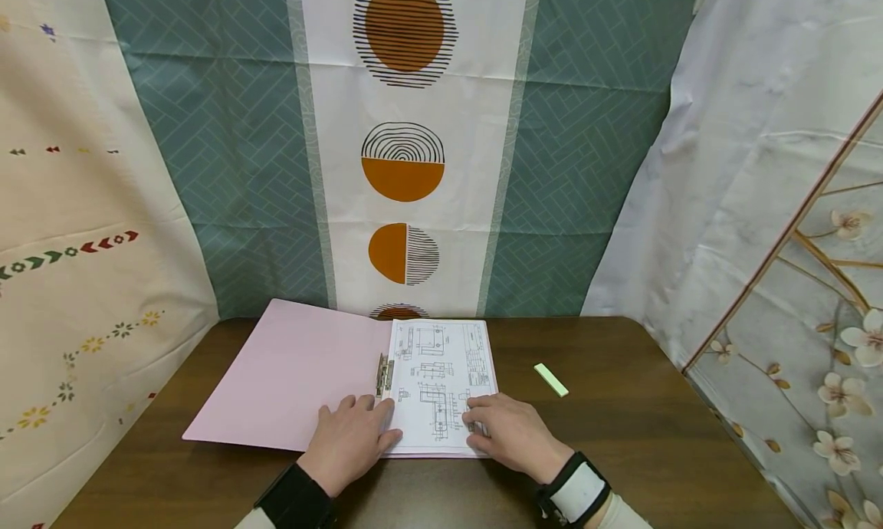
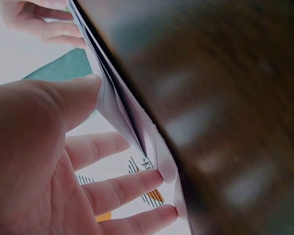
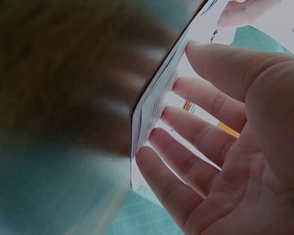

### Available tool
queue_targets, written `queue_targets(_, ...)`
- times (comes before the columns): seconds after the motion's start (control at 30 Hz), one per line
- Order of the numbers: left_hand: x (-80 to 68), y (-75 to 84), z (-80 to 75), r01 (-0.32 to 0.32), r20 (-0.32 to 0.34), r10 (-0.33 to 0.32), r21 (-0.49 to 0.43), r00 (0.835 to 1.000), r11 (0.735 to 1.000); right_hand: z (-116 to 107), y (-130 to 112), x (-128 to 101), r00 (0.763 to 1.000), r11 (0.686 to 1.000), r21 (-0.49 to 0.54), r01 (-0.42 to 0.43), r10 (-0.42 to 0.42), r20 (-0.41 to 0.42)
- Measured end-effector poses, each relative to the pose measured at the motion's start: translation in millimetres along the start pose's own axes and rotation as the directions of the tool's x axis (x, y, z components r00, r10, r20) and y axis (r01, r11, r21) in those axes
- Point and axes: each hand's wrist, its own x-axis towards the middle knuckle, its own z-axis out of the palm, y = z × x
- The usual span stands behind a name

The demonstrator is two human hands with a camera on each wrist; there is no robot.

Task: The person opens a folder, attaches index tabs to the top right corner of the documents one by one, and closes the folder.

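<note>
A pink folder (image 1: 297,368) lies opened flat on the brown table, its cover spread to the left. On its right side is a stack of papers (image 1: 444,429) printed with technical drawings, beside a metal clip (image 1: 385,376) at the spine. My left hand (image 1: 349,441) rests across the spine, fingers on the pink cover and thumb on the papers' lower left. In the left wrist view the sheets (image 2: 108,93) bow up near that thumb. My right hand (image 1: 513,435) rests with extended fingertips on the papers' lower right; the right wrist view shows these fingers (image 3: 201,125) touching the top sheet.
A pale green strip-shaped block (image 1: 551,380) lies on the table (image 1: 621,422) to the right of the folder. Patterned curtains (image 1: 255,130) hang behind the table's far edge and along both sides.
</note>
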Motion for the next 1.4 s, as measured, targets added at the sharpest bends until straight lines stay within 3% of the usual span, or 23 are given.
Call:
queue_targets(0.77, -7.6, 3.0, -0.5, -0.089, -0.009, 0.089, 0.037, 0.996, 0.995, -2.4, 1.4, -3.3, 0.999, 1.0, -0.01, -0.011, 0.012, 0.03)
queue_targets(1.17, -11.0, 3.1, -1.2, -0.084, 0.036, 0.081, 0.069, 0.996, 0.994, -6.3, -3.1, -5.7, 0.999, 1.0, -0.013, -0.008, 0.009, 0.039)
queue_targets(1.4, -13.3, 3.4, -0.9, -0.098, 0.023, 0.097, 0.072, 0.995, 0.993, -4.8, -5.0, -8.4, 0.999, 1.0, -0.012, -0.01, 0.011, 0.04)
